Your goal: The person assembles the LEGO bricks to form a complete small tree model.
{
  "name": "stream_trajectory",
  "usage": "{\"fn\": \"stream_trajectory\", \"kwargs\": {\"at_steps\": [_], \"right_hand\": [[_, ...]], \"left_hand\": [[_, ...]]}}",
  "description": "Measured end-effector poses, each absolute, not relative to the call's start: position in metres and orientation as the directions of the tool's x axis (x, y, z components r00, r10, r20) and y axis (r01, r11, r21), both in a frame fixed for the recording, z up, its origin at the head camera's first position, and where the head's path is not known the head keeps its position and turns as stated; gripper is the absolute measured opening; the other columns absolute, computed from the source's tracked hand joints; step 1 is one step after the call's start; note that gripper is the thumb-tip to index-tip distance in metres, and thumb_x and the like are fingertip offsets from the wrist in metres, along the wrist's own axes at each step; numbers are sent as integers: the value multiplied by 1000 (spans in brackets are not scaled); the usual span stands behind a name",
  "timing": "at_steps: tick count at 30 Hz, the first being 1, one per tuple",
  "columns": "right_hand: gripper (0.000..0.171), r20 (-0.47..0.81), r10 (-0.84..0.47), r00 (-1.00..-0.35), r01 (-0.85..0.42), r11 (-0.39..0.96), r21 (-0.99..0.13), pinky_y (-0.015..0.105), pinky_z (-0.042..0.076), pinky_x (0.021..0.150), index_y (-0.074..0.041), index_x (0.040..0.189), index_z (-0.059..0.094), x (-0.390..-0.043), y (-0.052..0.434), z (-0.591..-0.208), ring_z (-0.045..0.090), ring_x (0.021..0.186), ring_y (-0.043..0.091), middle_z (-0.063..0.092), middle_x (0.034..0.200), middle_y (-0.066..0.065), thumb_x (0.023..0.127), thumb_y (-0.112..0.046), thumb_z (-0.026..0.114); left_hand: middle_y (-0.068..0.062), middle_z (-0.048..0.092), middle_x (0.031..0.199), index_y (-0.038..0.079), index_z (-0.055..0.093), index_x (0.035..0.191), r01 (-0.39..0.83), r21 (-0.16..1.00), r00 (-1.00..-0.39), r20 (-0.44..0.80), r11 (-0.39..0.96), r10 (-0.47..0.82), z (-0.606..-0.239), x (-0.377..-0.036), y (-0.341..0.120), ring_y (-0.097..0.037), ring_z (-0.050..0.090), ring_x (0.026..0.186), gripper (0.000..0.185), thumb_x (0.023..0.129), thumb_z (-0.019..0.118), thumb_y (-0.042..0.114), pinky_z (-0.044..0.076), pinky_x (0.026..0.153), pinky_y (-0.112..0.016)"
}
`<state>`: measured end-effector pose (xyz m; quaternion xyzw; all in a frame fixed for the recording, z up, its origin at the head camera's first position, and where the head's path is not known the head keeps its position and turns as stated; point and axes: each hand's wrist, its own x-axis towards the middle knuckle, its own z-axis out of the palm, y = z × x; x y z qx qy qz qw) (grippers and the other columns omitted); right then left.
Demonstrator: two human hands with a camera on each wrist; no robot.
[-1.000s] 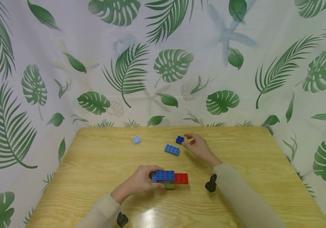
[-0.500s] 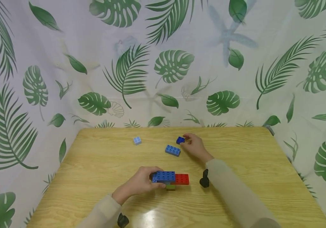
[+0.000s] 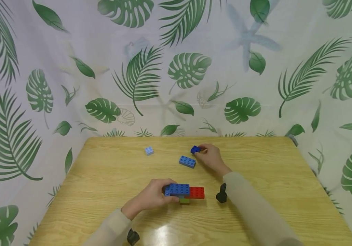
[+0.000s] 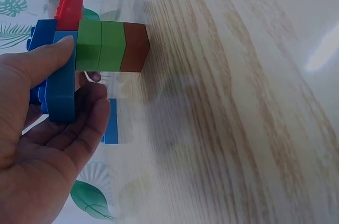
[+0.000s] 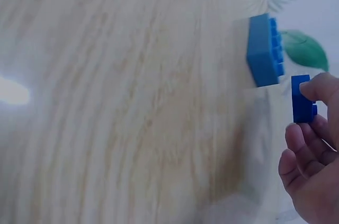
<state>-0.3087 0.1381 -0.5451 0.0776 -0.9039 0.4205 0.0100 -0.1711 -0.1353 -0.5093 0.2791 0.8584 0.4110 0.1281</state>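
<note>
Now your right hand pinches the dark brick at the far side, well beyond the stack your left hand grips.

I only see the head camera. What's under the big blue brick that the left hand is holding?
Observer: The left wrist view shows green bricks and a brown brick under the big blue brick, which the left hand grips.
Child: Is the right hand really holding that little dark blue brick?
Observer: Yes. In the right wrist view, the right hand pinches the dark blue brick between thumb and fingers.
Child: Is it touching the long blue brick?
Observer: No, the long blue brick lies apart from it on the table.
</note>
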Motion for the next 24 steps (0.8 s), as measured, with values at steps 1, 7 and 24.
{"fn": "stream_trajectory", "kwargs": {"at_steps": [1, 7, 24], "right_hand": [[42, 83, -140, -987, -153, 630, -761, 44, 56, 89, 2, 132, 68, -306, 139, -542, 65, 101, 30, 70, 121, 20, 97, -21, 74], [40, 107, -204, -973, -212, 610, -764, 32, 50, 77, 0, 130, 68, -287, 147, -525, 59, 91, 24, 69, 117, 19, 96, -19, 75], [30, 211, -342, -916, -380, 565, -732, 28, 49, 73, -10, 119, 73, -229, 156, -486, 62, 89, 18, 71, 109, 9, 91, -18, 80]], "left_hand": [[1, 76, 111, 13, 72, 125, 372, 777, -812, 8, 507, 583, -509, -171, -135, -4, 62, 89, 39, 91, 85, 26, 52, 79, -21], [1, 76, 111, 13, 72, 124, 360, 782, -813, -4, 508, 582, -509, -172, -136, -5, 63, 91, 38, 91, 85, 26, 52, 80, -22], [3, 74, 105, 14, 72, 120, 392, 754, -800, -3, 527, 600, -507, -175, -134, -4, 60, 84, 33, 92, 84, 28, 50, 75, -22]]}}
